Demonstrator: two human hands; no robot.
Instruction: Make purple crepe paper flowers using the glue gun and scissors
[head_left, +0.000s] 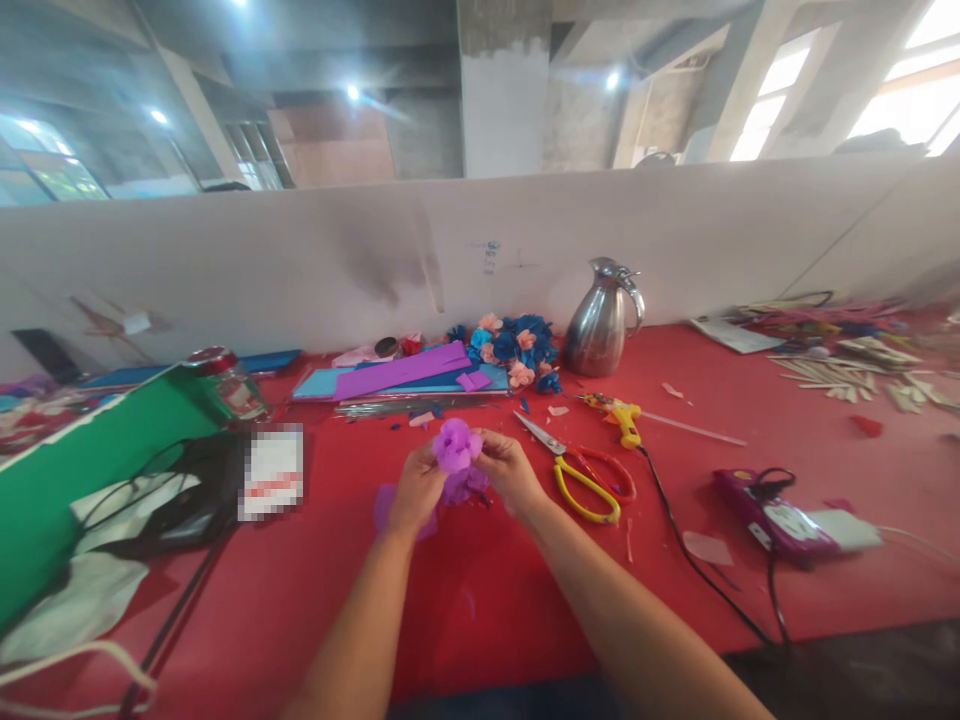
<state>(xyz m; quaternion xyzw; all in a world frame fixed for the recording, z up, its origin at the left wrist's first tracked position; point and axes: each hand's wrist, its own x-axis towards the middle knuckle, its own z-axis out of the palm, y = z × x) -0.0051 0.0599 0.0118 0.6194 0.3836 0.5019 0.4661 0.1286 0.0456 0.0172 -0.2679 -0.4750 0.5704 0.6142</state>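
Between my two hands, a purple paper flower point(456, 446) is held up above the red table. My left hand point(417, 488) grips its left side with the fingers closed. On the other side, my right hand point(511, 470) pinches the flower's edge between thumb and fingers. Below and behind the hands lie more purple paper pieces point(465, 487), partly hidden by the flower. A flat purple paper sheet point(386, 510) shows beside my left wrist. Scissors point(586, 485) with yellow and red handles rest to the right of my right hand.
A yellow glue gun point(624, 418) with a black cord lies beyond the scissors. Behind are a steel jug point(600, 325), blue and peach paper flowers point(517, 348) and stacked paper strips point(405, 370). A purple power strip point(776, 515) sits right; a green box point(97, 490) and glass jar point(229, 385) stand left.
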